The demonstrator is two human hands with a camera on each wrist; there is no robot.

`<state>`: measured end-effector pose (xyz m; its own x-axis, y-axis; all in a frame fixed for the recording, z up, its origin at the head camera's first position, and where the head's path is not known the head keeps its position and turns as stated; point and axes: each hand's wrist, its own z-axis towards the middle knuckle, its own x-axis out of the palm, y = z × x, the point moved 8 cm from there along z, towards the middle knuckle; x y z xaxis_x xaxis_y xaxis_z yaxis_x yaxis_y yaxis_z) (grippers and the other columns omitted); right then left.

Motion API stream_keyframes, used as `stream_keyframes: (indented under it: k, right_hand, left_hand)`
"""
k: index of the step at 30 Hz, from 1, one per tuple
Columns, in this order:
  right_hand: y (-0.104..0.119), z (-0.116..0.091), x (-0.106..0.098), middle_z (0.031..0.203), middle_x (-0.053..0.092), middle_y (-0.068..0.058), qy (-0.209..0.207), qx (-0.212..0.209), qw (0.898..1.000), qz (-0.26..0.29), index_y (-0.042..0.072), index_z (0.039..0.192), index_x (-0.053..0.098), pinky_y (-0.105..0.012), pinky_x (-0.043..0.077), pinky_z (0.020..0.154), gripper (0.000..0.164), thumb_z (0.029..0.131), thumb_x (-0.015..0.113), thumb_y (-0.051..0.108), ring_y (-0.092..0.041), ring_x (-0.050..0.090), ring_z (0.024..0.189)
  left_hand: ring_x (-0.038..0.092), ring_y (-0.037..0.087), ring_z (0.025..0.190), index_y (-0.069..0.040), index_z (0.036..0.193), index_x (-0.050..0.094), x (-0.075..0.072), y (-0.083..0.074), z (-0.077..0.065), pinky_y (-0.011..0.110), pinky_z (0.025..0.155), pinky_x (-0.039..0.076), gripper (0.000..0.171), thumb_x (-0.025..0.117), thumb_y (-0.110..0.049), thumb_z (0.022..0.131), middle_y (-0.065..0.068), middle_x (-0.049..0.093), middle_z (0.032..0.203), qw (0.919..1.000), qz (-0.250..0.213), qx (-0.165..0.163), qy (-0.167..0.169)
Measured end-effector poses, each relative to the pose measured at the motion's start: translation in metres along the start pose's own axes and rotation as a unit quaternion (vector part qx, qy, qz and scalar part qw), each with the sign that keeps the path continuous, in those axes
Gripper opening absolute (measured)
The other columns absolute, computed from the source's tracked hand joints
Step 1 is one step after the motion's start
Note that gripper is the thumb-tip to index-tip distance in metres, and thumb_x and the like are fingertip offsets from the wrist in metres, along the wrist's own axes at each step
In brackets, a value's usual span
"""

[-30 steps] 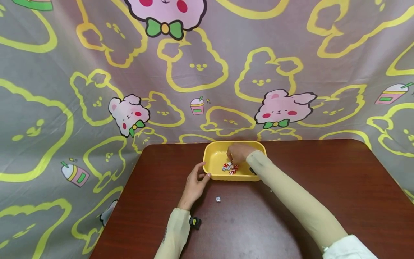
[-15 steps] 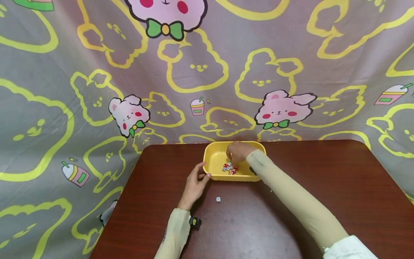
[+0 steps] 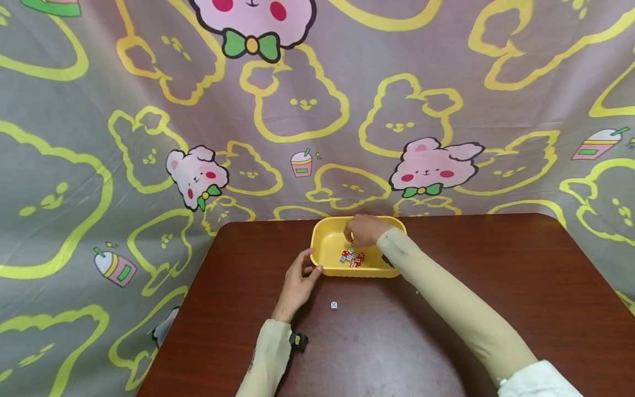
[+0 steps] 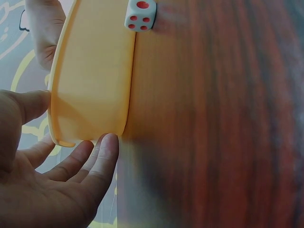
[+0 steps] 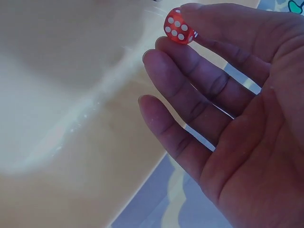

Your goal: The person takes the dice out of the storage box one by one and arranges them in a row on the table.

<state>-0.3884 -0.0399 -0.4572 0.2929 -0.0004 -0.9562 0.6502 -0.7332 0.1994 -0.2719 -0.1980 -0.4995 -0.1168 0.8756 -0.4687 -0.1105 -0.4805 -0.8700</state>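
A yellow plastic tub stands at the back of the table. My left hand holds its near left corner, thumb at the rim and fingers against the end wall. Inside the tub, my right hand pinches a red die with white pips between thumb and fingertips; the other fingers are loosely bent. Several red and white dice lie in a small cluster on the tub floor, just nearer than this hand. A white die rests on the table before the tub.
The dark reddish-brown table has a rounded far edge right behind the tub. A cartoon-printed cloth hangs behind and at the left. A black strap device is on the left wrist.
My right hand has risen slightly and shifted a little left with the red die. My left hand, the dice cluster and the white die on the table keep their places.
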Motion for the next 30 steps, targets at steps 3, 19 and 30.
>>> stream_keyframes:
  k: [3, 19, 30]
  right_hand:
    - [0.002, 0.0, -0.003, 0.091, 0.068, 0.005, -0.006, -0.003, 1.0, -0.008, 0.02, 0.094, 0.074, -0.029, 0.048, 0.068, 0.011, 0.083, 0.072, 0.018, -0.015, 0.058, 0.078]
    - [0.018, -0.007, -0.018, 0.095, 0.071, 0.004, -0.025, -0.031, 0.999, -0.032, 0.018, 0.098, 0.075, -0.034, 0.053, 0.077, 0.015, 0.084, 0.071, 0.019, -0.014, 0.061, 0.081]
    - [0.026, -0.01, -0.021, 0.096, 0.071, 0.004, -0.03, -0.035, 0.998, -0.043, 0.018, 0.099, 0.075, -0.034, 0.053, 0.076, 0.016, 0.083, 0.072, 0.02, -0.014, 0.062, 0.081]
  left_hand:
    - [0.066, 0.027, 0.1, -0.014, 0.138, 0.049, 0.0, 0.0, 0.0, 0.039, 0.085, 0.054, 0.049, 0.066, -0.016, 0.092, 0.015, 0.059, 0.13, 1.0, -0.002, 0.002, -0.001]
    - [0.066, 0.027, 0.1, -0.012, 0.138, 0.049, -0.002, -0.004, 0.0, 0.04, 0.087, 0.053, 0.049, 0.066, -0.017, 0.092, 0.016, 0.06, 0.129, 0.9999, 0.002, 0.011, -0.002]
    - [0.066, 0.027, 0.102, -0.013, 0.138, 0.048, -0.001, -0.001, 0.0, 0.042, 0.089, 0.053, 0.049, 0.065, -0.018, 0.093, 0.016, 0.059, 0.129, 1.0, 0.005, 0.008, 0.001]
